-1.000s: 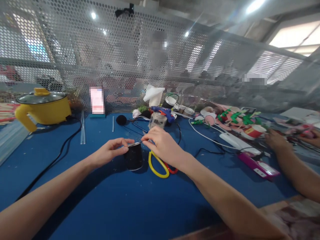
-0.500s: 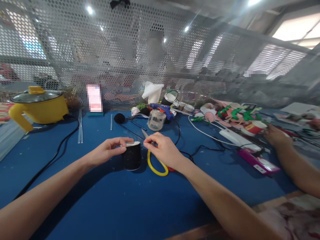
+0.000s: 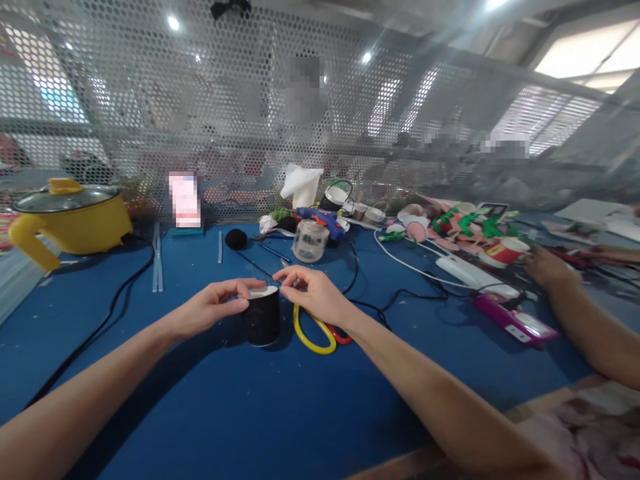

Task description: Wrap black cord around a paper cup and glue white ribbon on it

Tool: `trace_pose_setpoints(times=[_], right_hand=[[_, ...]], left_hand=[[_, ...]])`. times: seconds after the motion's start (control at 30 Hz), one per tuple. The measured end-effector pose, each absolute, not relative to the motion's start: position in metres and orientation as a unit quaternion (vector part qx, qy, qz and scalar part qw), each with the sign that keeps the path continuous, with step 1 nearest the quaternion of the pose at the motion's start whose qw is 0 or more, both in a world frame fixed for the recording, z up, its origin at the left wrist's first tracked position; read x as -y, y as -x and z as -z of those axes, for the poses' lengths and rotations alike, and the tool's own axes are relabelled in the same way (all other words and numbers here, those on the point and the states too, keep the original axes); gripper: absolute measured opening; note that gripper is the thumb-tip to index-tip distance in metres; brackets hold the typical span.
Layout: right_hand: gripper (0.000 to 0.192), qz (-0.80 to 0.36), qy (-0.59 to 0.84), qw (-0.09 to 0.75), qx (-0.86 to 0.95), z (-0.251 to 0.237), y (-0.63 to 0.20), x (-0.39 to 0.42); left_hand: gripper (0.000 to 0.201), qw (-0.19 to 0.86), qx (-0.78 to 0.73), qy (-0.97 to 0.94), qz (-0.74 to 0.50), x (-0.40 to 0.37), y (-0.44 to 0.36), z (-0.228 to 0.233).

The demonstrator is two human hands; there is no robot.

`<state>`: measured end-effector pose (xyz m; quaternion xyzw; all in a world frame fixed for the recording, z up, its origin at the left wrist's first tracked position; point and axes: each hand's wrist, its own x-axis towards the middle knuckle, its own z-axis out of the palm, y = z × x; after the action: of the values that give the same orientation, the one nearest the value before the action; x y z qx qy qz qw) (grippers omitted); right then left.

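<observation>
A paper cup (image 3: 263, 321) covered in black yarn on the outside, with a white rim, stands upright on the blue table (image 3: 280, 413). My left hand (image 3: 220, 303) is closed on the cup's left rim, thumb outside and fingers over the top. At the cup's right upper edge, my right hand (image 3: 315, 293) pinches black yarn (image 3: 256, 265), which runs back to a black yarn ball (image 3: 236, 239). Scissors (image 3: 317, 345) with yellow and red handles lie beneath the right hand, which partly hides them.
Behind the hands stand a clear jar (image 3: 311, 241) and a blue glue gun (image 3: 325, 220). A yellow electric pot (image 3: 75, 223) is at the left, near a lit phone (image 3: 185, 200). On the right are a white power strip (image 3: 475, 277), a purple box (image 3: 515, 320) and another person's hand (image 3: 553, 267).
My right hand has shifted left, closer to the cup's rim with the yarn. The left hand stays on the cup. The view has shifted slightly.
</observation>
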<state>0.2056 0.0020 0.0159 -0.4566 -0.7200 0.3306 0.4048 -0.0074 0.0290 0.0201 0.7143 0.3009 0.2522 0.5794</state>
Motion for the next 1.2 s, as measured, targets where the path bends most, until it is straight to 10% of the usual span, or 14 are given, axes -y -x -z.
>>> trace_pose_setpoints(times=[1.2], right_hand=[[0.014,-0.152,0.439,0.378,0.801,-0.03,-0.184,0.027]], left_hand=[[0.011,0.347,-0.334,-0.826,-0.293,-0.003,-0.012,-0.025]])
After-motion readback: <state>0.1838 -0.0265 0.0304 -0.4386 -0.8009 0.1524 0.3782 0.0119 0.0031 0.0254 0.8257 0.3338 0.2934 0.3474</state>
